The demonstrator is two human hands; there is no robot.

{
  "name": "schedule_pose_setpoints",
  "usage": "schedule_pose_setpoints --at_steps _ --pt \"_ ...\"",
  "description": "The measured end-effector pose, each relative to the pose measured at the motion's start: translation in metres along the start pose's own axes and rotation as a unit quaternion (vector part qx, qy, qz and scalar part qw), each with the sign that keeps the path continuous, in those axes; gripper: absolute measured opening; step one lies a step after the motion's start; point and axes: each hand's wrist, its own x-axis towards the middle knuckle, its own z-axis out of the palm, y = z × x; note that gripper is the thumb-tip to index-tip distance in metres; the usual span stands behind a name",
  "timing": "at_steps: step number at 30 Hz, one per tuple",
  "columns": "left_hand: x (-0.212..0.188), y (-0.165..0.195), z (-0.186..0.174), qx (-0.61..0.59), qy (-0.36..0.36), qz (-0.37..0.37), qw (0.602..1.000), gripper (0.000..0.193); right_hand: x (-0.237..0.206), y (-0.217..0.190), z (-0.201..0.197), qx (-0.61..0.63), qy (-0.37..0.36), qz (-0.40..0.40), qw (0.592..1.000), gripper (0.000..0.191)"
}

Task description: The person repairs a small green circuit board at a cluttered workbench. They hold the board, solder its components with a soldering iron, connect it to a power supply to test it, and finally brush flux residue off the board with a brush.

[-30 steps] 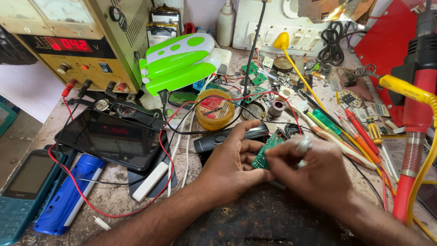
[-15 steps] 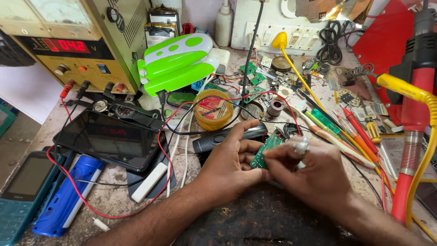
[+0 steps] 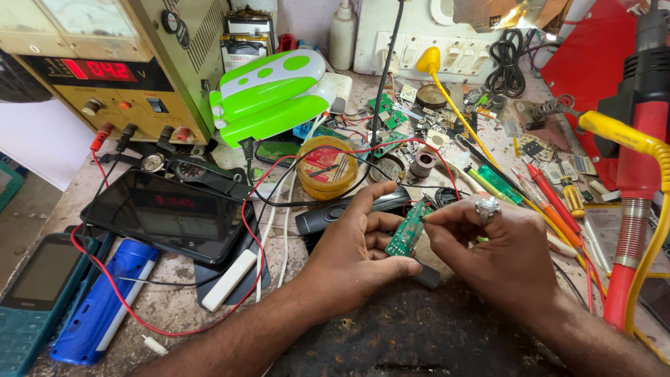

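A small green circuit board (image 3: 408,228) stands on edge between both hands, low over the dark work mat (image 3: 412,335). My left hand (image 3: 356,248) grips its lower end with thumb and fingers. My right hand (image 3: 499,251), with a silver ring on one finger, pinches the board's upper right edge. A black remote-shaped casing (image 3: 328,215) lies just behind my left hand.
A bench power supply (image 3: 105,70) stands at the back left with red and black leads. A green-and-white gadget (image 3: 272,94), a yellow tape roll (image 3: 328,167), a dark tablet (image 3: 167,213), a blue cylinder (image 3: 105,307), screwdrivers (image 3: 551,195) and a red hot-air gun (image 3: 642,139) crowd the bench.
The two hands have shifted only a little around the green board. The right fingers now pinch its upper edge. Nothing else on the bench has moved.
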Motion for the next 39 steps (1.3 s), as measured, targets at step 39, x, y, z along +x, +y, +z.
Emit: schedule_pose_setpoints --at_steps 39 --pt "-0.0001 0.0002 0.0 -0.008 -0.002 -0.005 1.0 0.093 0.0026 -0.0021 0.0032 -0.028 -0.027 -0.117 0.992 0.009"
